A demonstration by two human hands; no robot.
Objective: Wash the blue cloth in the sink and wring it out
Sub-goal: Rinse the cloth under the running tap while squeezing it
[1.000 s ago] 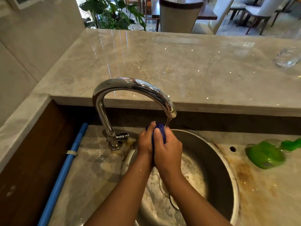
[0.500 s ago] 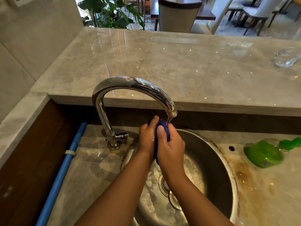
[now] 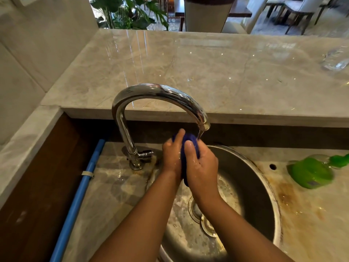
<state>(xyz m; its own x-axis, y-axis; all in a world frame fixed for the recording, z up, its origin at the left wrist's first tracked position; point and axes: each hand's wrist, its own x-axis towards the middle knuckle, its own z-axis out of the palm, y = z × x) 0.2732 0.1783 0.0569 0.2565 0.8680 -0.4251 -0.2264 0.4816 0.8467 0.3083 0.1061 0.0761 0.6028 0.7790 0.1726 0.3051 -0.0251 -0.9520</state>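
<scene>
Seen from the head camera, a person's two bare hands squeeze a blue cloth (image 3: 190, 141) directly under the spout of a curved chrome faucet (image 3: 156, 91), above the bowl of a round steel sink (image 3: 262, 186). The left hand (image 3: 172, 156), on the side nearer the faucet's stem, has its grip wrapped round the bunched cloth, thumb raised over the top. The right hand (image 3: 203, 167), on the side away from the stem, presses against it with its grip also closed on the cloth, wet fingers curled over the fabric. Only the top of the cloth and a strip between the palms show. A thin stream of water drops from the spout to the cloth. The drain (image 3: 196, 208) lies below the hands, nearer the camera than the spout. The faucet's base stands on a wet, stained marble table (image 3: 117, 186); a blue pipe (image 3: 79, 195) runs along the table's edge to the left of the stem. Well to the right of the faucet, past the sink, a green bottle (image 3: 311, 173) lies on its side. Behind the faucet rises a marble ledge (image 3: 207, 69), with a clear glass (image 3: 336, 59) at its far right.
</scene>
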